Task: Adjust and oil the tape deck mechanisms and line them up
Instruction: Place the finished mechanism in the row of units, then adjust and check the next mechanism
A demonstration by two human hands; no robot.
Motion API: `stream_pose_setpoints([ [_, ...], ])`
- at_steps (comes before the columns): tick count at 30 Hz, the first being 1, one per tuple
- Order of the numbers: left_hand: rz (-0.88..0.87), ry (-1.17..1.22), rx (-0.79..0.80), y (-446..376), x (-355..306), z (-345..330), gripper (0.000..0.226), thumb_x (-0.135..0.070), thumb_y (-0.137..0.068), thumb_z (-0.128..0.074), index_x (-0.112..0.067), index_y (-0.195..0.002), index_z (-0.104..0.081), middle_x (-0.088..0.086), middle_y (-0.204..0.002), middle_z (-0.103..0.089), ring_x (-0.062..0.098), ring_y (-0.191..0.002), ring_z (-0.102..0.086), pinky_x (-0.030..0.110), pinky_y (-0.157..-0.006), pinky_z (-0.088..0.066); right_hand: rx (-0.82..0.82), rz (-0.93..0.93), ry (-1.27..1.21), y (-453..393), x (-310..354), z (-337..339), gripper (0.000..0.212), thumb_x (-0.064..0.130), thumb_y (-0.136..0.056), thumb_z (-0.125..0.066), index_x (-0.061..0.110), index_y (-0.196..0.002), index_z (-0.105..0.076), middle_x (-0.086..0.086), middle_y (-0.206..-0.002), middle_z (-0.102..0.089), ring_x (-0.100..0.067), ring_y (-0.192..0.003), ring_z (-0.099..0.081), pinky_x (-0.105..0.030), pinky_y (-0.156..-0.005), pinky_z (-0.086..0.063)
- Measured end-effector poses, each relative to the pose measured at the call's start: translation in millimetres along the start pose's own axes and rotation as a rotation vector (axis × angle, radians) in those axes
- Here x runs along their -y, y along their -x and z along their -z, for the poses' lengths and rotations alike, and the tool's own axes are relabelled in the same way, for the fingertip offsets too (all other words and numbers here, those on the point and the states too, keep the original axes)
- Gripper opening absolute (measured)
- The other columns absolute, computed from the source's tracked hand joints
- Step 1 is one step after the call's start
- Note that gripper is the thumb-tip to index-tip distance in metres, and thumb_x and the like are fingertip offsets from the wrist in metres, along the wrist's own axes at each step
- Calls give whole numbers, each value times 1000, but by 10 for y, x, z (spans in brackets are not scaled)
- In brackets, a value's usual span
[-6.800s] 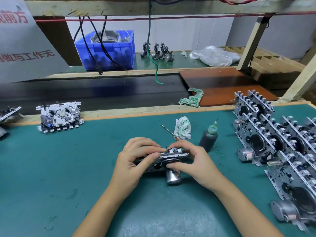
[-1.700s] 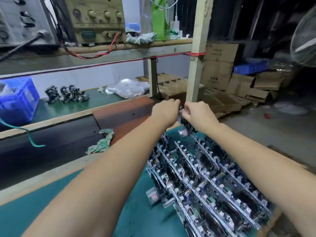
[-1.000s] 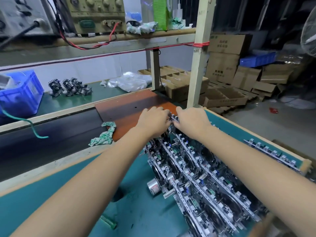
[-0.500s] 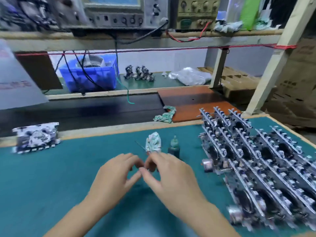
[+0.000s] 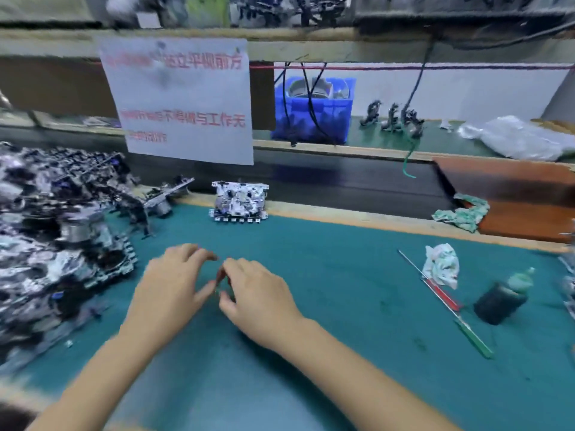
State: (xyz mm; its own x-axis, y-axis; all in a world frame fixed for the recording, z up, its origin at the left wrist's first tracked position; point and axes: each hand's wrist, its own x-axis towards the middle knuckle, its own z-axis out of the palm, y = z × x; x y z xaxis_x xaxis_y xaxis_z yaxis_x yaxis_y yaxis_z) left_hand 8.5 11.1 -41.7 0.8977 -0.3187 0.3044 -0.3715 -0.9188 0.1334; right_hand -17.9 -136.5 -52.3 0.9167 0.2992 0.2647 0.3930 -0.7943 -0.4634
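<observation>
My left hand (image 5: 169, 293) and my right hand (image 5: 258, 293) hover close together over the green mat (image 5: 342, 306), fingers loosely curled and holding nothing. A blurred heap of tape deck mechanisms (image 5: 53, 244) fills the left side, just left of my left hand. One single mechanism (image 5: 239, 201) lies flat at the mat's far edge, beyond both hands. At the right stand a dark oil bottle (image 5: 502, 298) with a green nozzle and a thin screwdriver (image 5: 445, 301) with a red and green handle.
A crumpled cloth (image 5: 441, 265) lies beside the screwdriver and another rag (image 5: 463, 213) by a brown board (image 5: 513, 194). A black conveyor belt (image 5: 342, 178) runs behind the mat. A white sign (image 5: 183, 101) hangs above it, and a blue bin (image 5: 314, 116) sits farther back.
My view has swung left from the lined-up mechanisms on the right to the heap on the left. Both hands let go of the mechanism set in the row and came back empty.
</observation>
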Motion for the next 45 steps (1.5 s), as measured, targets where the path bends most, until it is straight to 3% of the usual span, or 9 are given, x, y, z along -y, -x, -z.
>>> stream_pose_setpoints([
  [5,165,-195,-50,150,637,299,63,-20,-54,-92,-3,-110,-66,23,-111,-61,44,-100,-59,56,-78,-48,107,8,-169,-514,399,-398,28,17,-92,-49,9,-120,-51,-12,-117,-54,-30,-110,-47,-39,-86,-39],
  [10,268,-272,-15,397,1307,386,79,-24,-43,-96,-6,-111,-59,21,-97,-62,43,-84,-61,53,-63,-52,181,174,-294,-811,773,-663,53,5,-88,-55,12,-138,-40,-17,-129,-48,-36,-116,-44,-44,-96,-38],
  [15,262,-294,64,520,1751,324,65,-12,-42,-95,2,-97,-63,18,-80,-62,39,-72,-61,54,-58,-52,235,275,-219,-1069,995,-800,47,13,-92,-57,9,-136,-41,-18,-128,-50,-37,-114,-46,-46,-91,-41],
  [24,137,-262,-8,584,1778,420,53,-23,-54,-91,-22,-102,-69,-2,-78,-66,28,-71,-60,47,-54,-53,216,294,-237,-1040,960,-699,35,15,-88,-65,2,-116,-48,-21,-112,-59,-38,-99,-54,-44,-81,-44],
  [27,63,-200,-14,561,1584,471,56,-23,-54,-91,-26,-104,-66,-8,-76,-60,26,-74,-59,46,-55,-53,180,273,-275,-910,863,-558,36,16,-85,-69,4,-114,-51,-19,-110,-61,-37,-99,-56,-43,-82,-44],
  [33,-106,-105,-28,298,684,639,51,-29,-50,-93,-26,-94,-68,-17,-74,-58,15,-65,-60,25,-46,-42,119,179,-348,-514,375,-53,35,15,-82,-71,11,-112,-54,-9,-110,-64,-27,-102,-57,-38,-88,-42],
  [37,-280,82,-10,21,-27,558,41,-27,-61,-88,-22,-97,-67,-9,-81,-64,19,-76,-60,36,-61,-49,-4,74,-315,-81,-112,362,31,16,-82,-72,15,-107,-54,1,-107,-64,-16,-97,-59,-37,-88,-46],
  [39,-349,168,14,-104,-384,464,37,-28,-69,-84,-22,-100,-65,-8,-85,-62,18,-81,-56,30,-68,-42,-91,32,-268,192,-371,566,29,14,-82,-72,17,-104,-53,6,-103,-62,-10,-95,-58,-33,-87,-47],
  [45,-712,132,-233,-277,-1482,59,28,-19,-61,-88,-14,-76,-65,0,-68,-57,23,-59,-54,30,-56,-34,-343,-49,18,1135,-1030,1021,35,3,-70,-80,11,-97,-59,4,-92,-63,-5,-88,-61,-28,-75,-50],
])
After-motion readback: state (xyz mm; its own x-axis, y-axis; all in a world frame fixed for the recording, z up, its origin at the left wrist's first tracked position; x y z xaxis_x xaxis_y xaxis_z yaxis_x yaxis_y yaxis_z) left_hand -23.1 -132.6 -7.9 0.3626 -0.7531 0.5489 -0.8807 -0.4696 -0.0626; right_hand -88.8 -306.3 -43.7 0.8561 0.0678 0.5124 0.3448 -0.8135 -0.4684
